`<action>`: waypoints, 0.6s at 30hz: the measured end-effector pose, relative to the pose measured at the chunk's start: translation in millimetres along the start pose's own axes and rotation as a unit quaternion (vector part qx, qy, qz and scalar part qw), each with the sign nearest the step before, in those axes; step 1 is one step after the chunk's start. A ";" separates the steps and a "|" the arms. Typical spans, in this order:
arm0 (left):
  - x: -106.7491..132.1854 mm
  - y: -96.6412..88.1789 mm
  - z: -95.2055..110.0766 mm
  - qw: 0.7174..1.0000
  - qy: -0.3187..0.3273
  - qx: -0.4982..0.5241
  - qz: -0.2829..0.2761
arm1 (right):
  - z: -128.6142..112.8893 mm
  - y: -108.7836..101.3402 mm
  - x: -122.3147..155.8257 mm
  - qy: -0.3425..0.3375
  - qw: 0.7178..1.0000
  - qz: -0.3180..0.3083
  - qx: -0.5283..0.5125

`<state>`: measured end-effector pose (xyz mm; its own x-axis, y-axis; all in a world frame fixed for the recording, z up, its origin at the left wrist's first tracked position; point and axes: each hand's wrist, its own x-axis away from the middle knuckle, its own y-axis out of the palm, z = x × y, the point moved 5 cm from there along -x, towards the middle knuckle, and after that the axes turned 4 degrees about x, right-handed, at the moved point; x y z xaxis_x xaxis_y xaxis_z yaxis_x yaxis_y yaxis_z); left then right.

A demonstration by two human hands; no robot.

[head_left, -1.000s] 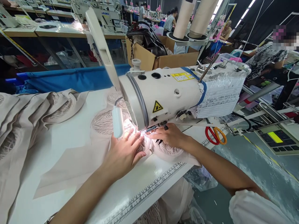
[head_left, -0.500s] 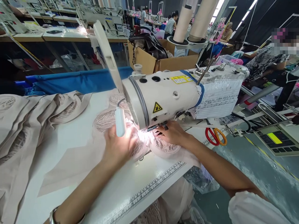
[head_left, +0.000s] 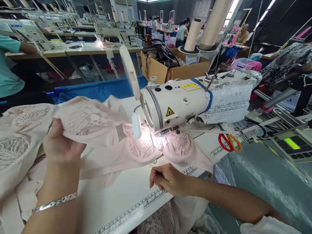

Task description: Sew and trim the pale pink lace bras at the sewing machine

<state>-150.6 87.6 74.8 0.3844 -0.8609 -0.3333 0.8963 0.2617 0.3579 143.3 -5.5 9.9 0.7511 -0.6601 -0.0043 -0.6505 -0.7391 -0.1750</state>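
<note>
My left hand [head_left: 60, 143] is raised at the left, closed on a fold of the pale pink lace fabric [head_left: 95, 126] and lifting it off the white table [head_left: 117, 198]. The fabric stretches from that hand to the needle area under the white sewing machine head [head_left: 177, 104], where the lamp [head_left: 136, 125] lights two lace rounds. My right hand [head_left: 168, 178] rests near the table's front edge by the printed ruler [head_left: 146, 204], fingers curled in a pinch around something small and dark that I cannot make out.
Red and orange handled scissors [head_left: 229, 143] lie right of the machine. A control panel with a green display [head_left: 291, 144] sits at far right. Thread cones [head_left: 214, 22] and a cardboard box [head_left: 175, 70] stand behind. Other people work at machines beyond.
Both hands have left the needle area. My left hand moved left and up, lifting the fabric. My right hand pulled back toward the table's front edge.
</note>
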 end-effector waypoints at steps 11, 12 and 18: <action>10.1 0.3 33.3 0.998 0.042 0.044 0.003 | -21.2 40.6 -137.3 0.115 0.789 -0.008 -0.604; 10.4 -1.4 33.1 0.998 0.041 0.042 0.001 | -23.0 40.1 -143.6 0.110 0.780 0.002 -0.616; 14.0 -6.2 34.0 0.998 0.045 0.036 -0.013 | -29.4 33.8 -160.1 0.074 0.759 0.040 -0.646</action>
<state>-158.3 59.0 97.6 0.3826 -0.8237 -0.4185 0.8890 0.2048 0.4095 -2.2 71.3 33.7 0.7445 -0.6472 0.1640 -0.3333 -0.1474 0.9312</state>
